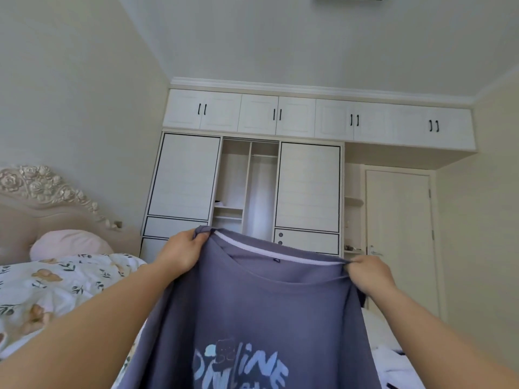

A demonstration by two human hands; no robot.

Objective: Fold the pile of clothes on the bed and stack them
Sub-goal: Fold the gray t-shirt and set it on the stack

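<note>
Head view: I am looking across a bedroom toward a white built-in wardrobe (280,178) whose middle bay is standing open, showing bare shelves and a hanging rail. Small cupboard doors with dark bar handles are running along its top. A pale closed door (400,237) is standing to the right of it. At left, a padded headboard (42,197) with carved rose relief is rising behind a pink pillow (70,244), and a floral duvet (56,287), white with tan blooms and dark leaves, is lying rumpled on the bed.

I am holding the purple T-shirt (252,310) up in the air in front of me, above the bed, and it is blocking my sight of the wardrobe's lower middle and most of the mattress. My left hand (179,254) is gripping the left shoulder seam, fingers curled over bunched cloth. My right hand (370,273) is pinching the right shoulder, thumb and fingers closed on the fabric. The shirt is hanging stretched between them, neckline sagging in a shallow curve.

The fabric is reading as a soft matte knit with a paler ribbed neck band. Light blue rounded lettering is printed on the chest; the lower part is cut off. Beyond my right forearm, white fabric (393,360) with dark marks is lying on the bed; I cannot tell what it is.
</note>
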